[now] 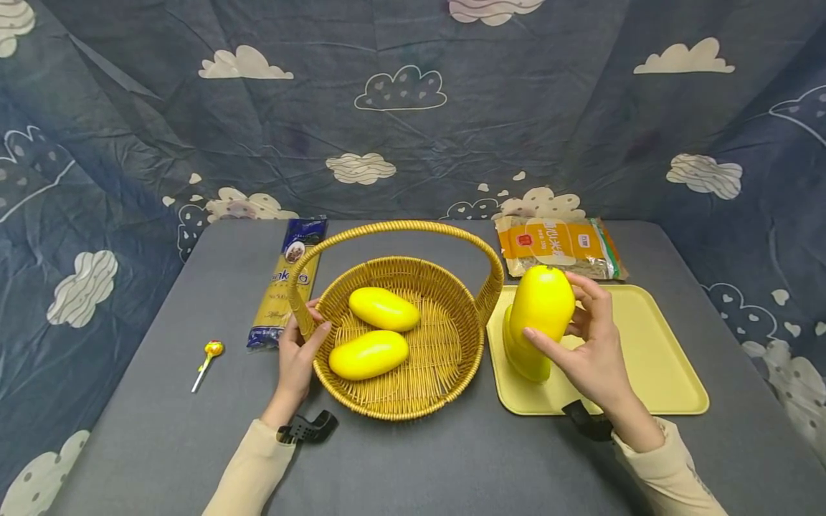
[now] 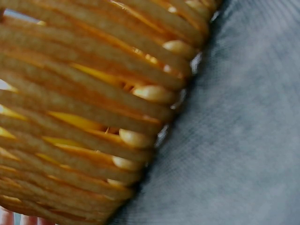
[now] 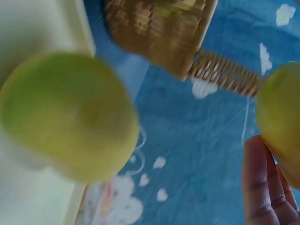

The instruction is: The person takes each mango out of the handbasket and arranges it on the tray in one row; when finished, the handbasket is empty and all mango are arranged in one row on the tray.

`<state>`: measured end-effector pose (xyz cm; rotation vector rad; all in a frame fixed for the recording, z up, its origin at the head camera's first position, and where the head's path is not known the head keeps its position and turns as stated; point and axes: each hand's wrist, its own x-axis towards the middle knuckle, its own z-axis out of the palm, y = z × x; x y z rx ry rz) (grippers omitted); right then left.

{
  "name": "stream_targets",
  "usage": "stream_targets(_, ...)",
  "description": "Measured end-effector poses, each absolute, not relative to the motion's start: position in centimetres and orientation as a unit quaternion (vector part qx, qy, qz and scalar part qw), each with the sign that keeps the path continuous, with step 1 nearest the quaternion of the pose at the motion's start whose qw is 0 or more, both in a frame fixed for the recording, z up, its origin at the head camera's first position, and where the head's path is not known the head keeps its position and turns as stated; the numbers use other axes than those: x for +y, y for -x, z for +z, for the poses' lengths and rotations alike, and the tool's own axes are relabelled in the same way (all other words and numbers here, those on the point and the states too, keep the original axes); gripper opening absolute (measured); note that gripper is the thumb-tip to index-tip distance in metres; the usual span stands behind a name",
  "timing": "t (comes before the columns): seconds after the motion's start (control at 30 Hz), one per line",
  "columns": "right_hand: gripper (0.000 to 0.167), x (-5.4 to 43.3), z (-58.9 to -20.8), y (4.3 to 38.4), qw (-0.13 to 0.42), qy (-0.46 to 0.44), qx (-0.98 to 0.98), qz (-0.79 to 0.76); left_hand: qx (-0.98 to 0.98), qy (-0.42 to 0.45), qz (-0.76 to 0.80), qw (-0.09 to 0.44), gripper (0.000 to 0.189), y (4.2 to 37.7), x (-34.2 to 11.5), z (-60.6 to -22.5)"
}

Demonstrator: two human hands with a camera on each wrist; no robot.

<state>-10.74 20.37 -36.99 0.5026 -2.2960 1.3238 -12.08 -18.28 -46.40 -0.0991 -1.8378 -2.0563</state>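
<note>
My right hand (image 1: 594, 351) grips a yellow mango (image 1: 542, 297) between thumb and fingers, above the left part of a pale yellow tray (image 1: 645, 358). Below it, partly hidden by the held one, a second mango (image 1: 530, 364) lies on the tray; its greenish end (image 3: 70, 117) shows large in the right wrist view. Two more mangoes (image 1: 383, 309) (image 1: 369, 355) lie side by side in a woven basket (image 1: 445, 401) with a tall arched handle. My left hand (image 1: 298, 365) holds the basket's left rim by the handle's base, thumb over the edge. Wicker (image 2: 93, 103) fills most of the left wrist view.
Behind the basket's left side lies a blue and gold pasta packet (image 1: 277, 294). A lollipop (image 1: 209, 358) lies at the far left of the grey table (image 1: 413, 473). An orange food packet (image 1: 555, 247) sits behind the tray. Cloud-patterned cloth (image 1: 400, 143) hangs around the table.
</note>
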Motion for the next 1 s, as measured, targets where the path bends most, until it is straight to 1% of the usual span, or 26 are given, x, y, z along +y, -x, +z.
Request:
stream_targets(0.13,0.093,22.0,-37.5,11.4,0.233,-0.15,-0.839,0.468,-0.653,0.035,-0.732,0.191,0.021,12.1,-18.2,-46.4)
stream_targets(0.3,0.092,23.8,-38.2,12.0,0.22,-0.085,-0.856,0.461,-0.654,0.034,-0.732,0.189,0.021,12.1,-18.2,-46.4)
stream_targets(0.43,0.088,25.1,-39.0,12.5,0.191,-0.042,-0.868,0.456,-0.656,0.033,-0.73,0.187,0.021,12.0,-18.2,-46.4)
stream_targets(0.63,0.083,26.4,-39.8,13.0,0.147,-0.002,-0.888,0.436,-0.658,0.031,-0.73,0.184,0.02,11.9,-18.2,-46.3)
stream_targets(0.8,0.081,27.0,-40.3,13.3,0.117,0.019,-0.907,0.404,-0.661,0.029,-0.727,0.183,0.021,11.9,-18.2,-46.3)
stream_targets(1.0,0.081,27.7,-41.1,13.7,0.062,0.017,-0.925,0.374,-0.661,0.03,-0.727,0.183,0.021,12.0,-18.3,-46.3)
